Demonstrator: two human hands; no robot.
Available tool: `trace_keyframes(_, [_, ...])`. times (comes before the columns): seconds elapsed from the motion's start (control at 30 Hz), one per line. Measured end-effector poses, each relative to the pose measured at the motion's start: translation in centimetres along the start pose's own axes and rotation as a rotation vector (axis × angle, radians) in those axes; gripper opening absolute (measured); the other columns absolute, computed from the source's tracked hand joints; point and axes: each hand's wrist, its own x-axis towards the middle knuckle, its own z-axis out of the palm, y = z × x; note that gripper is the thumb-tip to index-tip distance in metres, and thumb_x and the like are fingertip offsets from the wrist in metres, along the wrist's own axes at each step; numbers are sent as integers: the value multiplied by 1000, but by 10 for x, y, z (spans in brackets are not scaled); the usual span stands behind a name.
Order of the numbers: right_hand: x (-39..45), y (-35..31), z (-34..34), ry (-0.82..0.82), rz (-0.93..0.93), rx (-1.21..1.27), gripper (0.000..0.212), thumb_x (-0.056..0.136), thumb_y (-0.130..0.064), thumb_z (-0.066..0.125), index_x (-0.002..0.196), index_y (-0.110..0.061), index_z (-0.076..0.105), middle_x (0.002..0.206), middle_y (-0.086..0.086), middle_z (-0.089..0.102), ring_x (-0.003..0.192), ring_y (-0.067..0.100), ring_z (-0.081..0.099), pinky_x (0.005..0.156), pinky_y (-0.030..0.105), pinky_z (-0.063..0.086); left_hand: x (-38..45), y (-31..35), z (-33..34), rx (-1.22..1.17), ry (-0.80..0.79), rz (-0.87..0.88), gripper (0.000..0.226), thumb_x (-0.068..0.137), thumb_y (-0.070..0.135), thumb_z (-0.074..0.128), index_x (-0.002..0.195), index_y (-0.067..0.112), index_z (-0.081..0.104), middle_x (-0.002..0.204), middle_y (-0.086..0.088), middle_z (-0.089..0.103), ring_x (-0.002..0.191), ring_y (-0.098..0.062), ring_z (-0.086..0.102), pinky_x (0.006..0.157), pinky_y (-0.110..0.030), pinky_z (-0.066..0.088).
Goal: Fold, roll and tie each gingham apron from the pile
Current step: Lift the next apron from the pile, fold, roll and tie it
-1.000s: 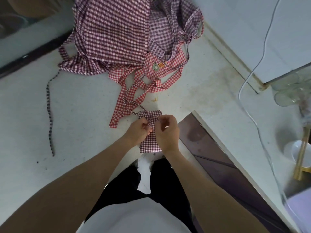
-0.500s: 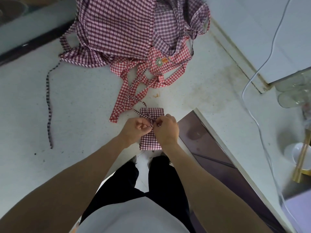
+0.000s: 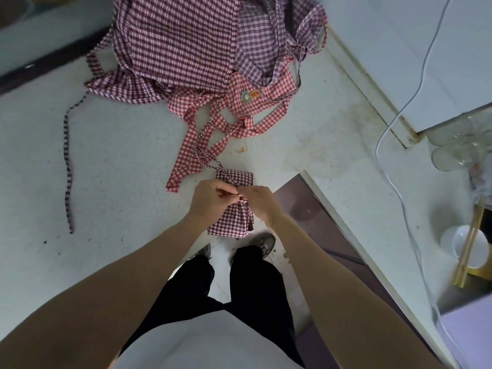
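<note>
A small rolled dark-red gingham apron (image 3: 231, 222) lies at the front edge of the pale counter (image 3: 119, 169). My left hand (image 3: 213, 199) and my right hand (image 3: 259, 199) meet over its middle, each pinching the thin tie strap (image 3: 205, 158) wound round the roll. The strap's loose end trails away toward the pile of gingham aprons (image 3: 186, 49) at the back. A bright red apron with a flower patch (image 3: 247, 95) lies at the front of that pile, its wide straps spread toward the roll.
A long dark checked strap (image 3: 68, 166) lies loose on the left. A white cable (image 3: 394, 123) runs down the right side. Clear glasses (image 3: 452, 150) and a white bowl with chopsticks (image 3: 468, 249) stand at the far right. A dark cabinet front (image 3: 314, 217) drops below the counter's corner.
My two hands have drawn closer together over the roll and keep working the strap. The roll has stayed in place.
</note>
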Motion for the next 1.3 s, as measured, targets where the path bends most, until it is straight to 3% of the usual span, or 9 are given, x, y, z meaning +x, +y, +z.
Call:
trace_keyframes(0.17, [12, -4, 2, 52, -44, -261, 42, 106, -28, 38, 92, 1, 65, 80, 8, 57, 65, 17, 49, 57, 28, 37, -3, 0, 4, 153, 149, 92, 24, 80, 14, 80, 102, 8, 73, 99, -2, 70, 87, -11, 64, 83, -25, 53])
trace_keyframes(0.33, [17, 3, 13, 172, -93, -345, 43, 106, -30, 38, 75, -7, 57, 71, 4, 54, 64, 18, 49, 54, 28, 33, -6, -7, -5, 500, 54, 218, 18, 87, 11, 70, 104, 4, 70, 104, -12, 63, 101, -27, 58, 90, -35, 47])
trace_keyframes(0.57, [20, 5, 21, 213, -64, -338, 44, 105, -34, 41, 67, -15, 51, 68, 0, 54, 63, 18, 51, 65, 31, 42, -2, -14, -59, 861, 103, 93, 36, 94, 36, 62, 76, 5, 63, 85, -10, 46, 87, -27, 47, 75, -39, 39])
trace_keyframes(0.67, [18, 3, 20, 197, -55, -342, 41, 106, -34, 40, 75, -11, 56, 74, 3, 58, 68, 20, 54, 65, 30, 41, 0, -24, -84, 1029, 127, -122, 44, 97, 38, 52, 105, -4, 63, 111, -26, 53, 111, -42, 47, 96, -49, 38])
trace_keyframes(0.73, [17, 1, 21, 185, -58, -342, 40, 107, -33, 39, 79, -9, 55, 75, 3, 57, 67, 19, 53, 62, 29, 38, -1, -25, -85, 942, 219, -80, 44, 89, 25, 63, 119, -6, 56, 127, -31, 48, 122, -47, 40, 104, -55, 33])
trace_keyframes(0.8, [16, 0, 23, 185, -69, -342, 38, 107, -31, 38, 81, -9, 54, 76, 3, 56, 69, 19, 52, 61, 28, 36, -6, -13, -70, 759, 264, 144, 36, 81, 11, 69, 113, -1, 57, 118, -23, 55, 113, -37, 48, 93, -46, 43])
trace_keyframes(0.9, [11, -3, 20, 175, -117, -392, 35, 108, -26, 36, 86, -6, 55, 86, 7, 57, 79, 22, 53, 69, 30, 36, -18, 7, -34, 636, 53, 401, 26, 83, 12, 70, 106, 6, 61, 102, -8, 60, 99, -21, 54, 87, -36, 48])
trace_keyframes(1.0, [5, -5, 15, 142, -180, -458, 34, 108, -20, 36, 96, -2, 62, 95, 12, 58, 88, 27, 54, 74, 33, 38, -19, -2, -8, 693, -137, 382, 32, 85, 22, 71, 111, 7, 59, 103, -6, 59, 100, -23, 55, 93, -40, 48])
trace_keyframes(1.3, [10, 3, 14, 110, -110, -324, 26, 106, -31, 42, 90, -14, 53, 91, 0, 56, 84, 18, 51, 64, 27, 32, 0, -7, -8, 799, -150, 380, 17, 86, 9, 71, 94, 5, 56, 95, -10, 55, 95, -27, 52, 80, -37, 46])
